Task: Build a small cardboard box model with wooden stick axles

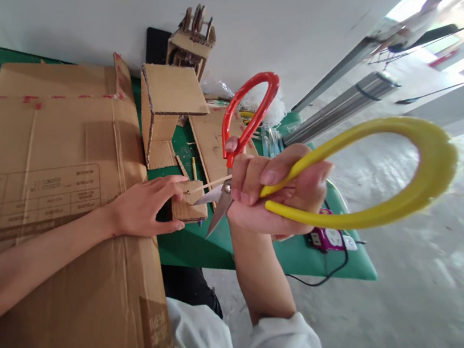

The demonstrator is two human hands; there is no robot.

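Note:
My left hand [150, 203] grips a small cardboard block [190, 211] at the table's near side, fingers over its top and thumb at its lower edge. My right hand [279, 189] is closed around a pair of scissors [261, 120] with one red and one yellow handle loop. The scissor blades stand partly apart, and one tip is over or against the block's top; I cannot tell if it touches. A thin wooden stick [216, 181] runs from the block up to my right fingers. Whether those fingers pinch the stick is hidden.
A large flattened cardboard box [55, 172] covers the left of the green table [212, 255]. Behind stand a cardboard stand [174, 91] and a cardboard model with discs [192, 42] by the wall. A purple power strip [326, 239] with a black cable lies right, near a metal post [345, 106].

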